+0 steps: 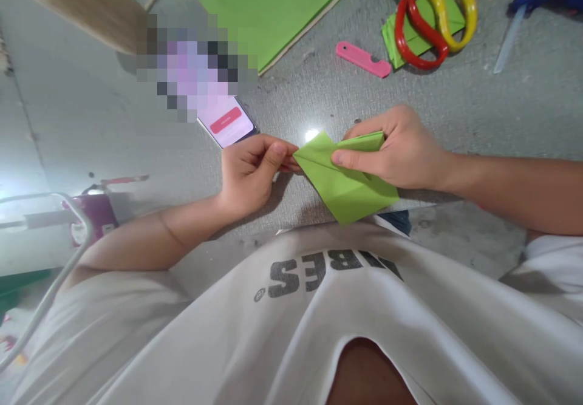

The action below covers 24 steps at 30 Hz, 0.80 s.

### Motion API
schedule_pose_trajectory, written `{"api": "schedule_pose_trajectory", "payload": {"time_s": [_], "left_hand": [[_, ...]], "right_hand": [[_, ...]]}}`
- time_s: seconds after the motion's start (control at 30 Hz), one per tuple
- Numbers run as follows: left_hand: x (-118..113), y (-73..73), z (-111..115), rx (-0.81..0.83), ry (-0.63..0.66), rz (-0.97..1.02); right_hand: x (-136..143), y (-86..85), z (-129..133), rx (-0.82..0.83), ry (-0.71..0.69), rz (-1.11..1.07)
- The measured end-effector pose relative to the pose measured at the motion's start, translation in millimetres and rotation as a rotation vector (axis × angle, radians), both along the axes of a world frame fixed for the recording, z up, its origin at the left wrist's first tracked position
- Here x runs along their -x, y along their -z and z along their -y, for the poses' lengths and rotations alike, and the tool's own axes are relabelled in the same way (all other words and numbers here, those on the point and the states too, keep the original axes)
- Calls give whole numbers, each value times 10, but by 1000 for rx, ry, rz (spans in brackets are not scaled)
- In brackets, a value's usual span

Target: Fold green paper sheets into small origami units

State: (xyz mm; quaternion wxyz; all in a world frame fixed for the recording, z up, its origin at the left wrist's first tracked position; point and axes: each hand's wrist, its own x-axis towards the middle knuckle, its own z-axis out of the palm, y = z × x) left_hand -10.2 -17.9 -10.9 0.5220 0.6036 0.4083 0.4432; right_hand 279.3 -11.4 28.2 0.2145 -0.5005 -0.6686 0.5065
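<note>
Slants the left forearm (180,232) in from the lower left, across the near edge of the grey table (155,132). Holds the left hand (248,174) just below a lit phone (230,122), with thumb bent against forefinger and fingers together, touching with the tips the left corner of a folded green paper (348,189). Cannot tell pinch from mere touch there. Holds the paper at the table's near edge, between both hands, with one corner pointing down toward the white shirt (218,338). Clamps the right hand (401,153) on the paper's right part, with thumb laid along the front and fingers curled behind. Extends the right forearm (510,189) almost level from the right side, below red-and-yellow scissors (428,36).
</note>
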Motion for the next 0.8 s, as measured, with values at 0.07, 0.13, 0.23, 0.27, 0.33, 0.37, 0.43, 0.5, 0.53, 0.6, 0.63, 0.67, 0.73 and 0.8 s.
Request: {"api": "schedule_pose_trajectory", "payload": {"time_s": [0.07,0.13,0.23,0.27,0.33,0.37,0.43,0.5,0.53,0.6,0.63,0.67,0.73,0.8], "left_hand": [[-10,39,-8,-2,5,12],[-25,92,-9,-28,56,-9],[-46,152,2,-78,95,-76],[-48,160,7,-91,83,-100],[-40,165,14,-111,32,-150],[-29,168,16,-119,4,-173],[6,192,15,-146,-39,-193],[57,248,9,-195,-54,-201],[86,284,6,-229,-55,-211],[142,344,1,-308,-44,-237],[165,357,2,-349,-31,-247],[182,354,6,-385,-17,-251],[197,298,20,-409,19,-276],[191,202,38,-403,46,-341]], "right_hand": [[-10,-9,-30,-3,-27,18],[-8,0,-51,-25,-65,44],[6,23,-61,-72,-109,69],[10,28,-62,-83,-116,71],[13,36,-68,-89,-122,68],[11,42,-74,-86,-118,58],[0,62,-95,-72,-102,22],[-28,96,-128,-45,-81,-38],[-51,115,-149,-28,-72,-71],[-119,150,-198,0,-64,-110],[-163,164,-225,8,-66,-111],[-212,175,-253,12,-71,-105],[-313,188,-307,21,-87,-85],[-393,194,-345,35,-105,-81]]}}
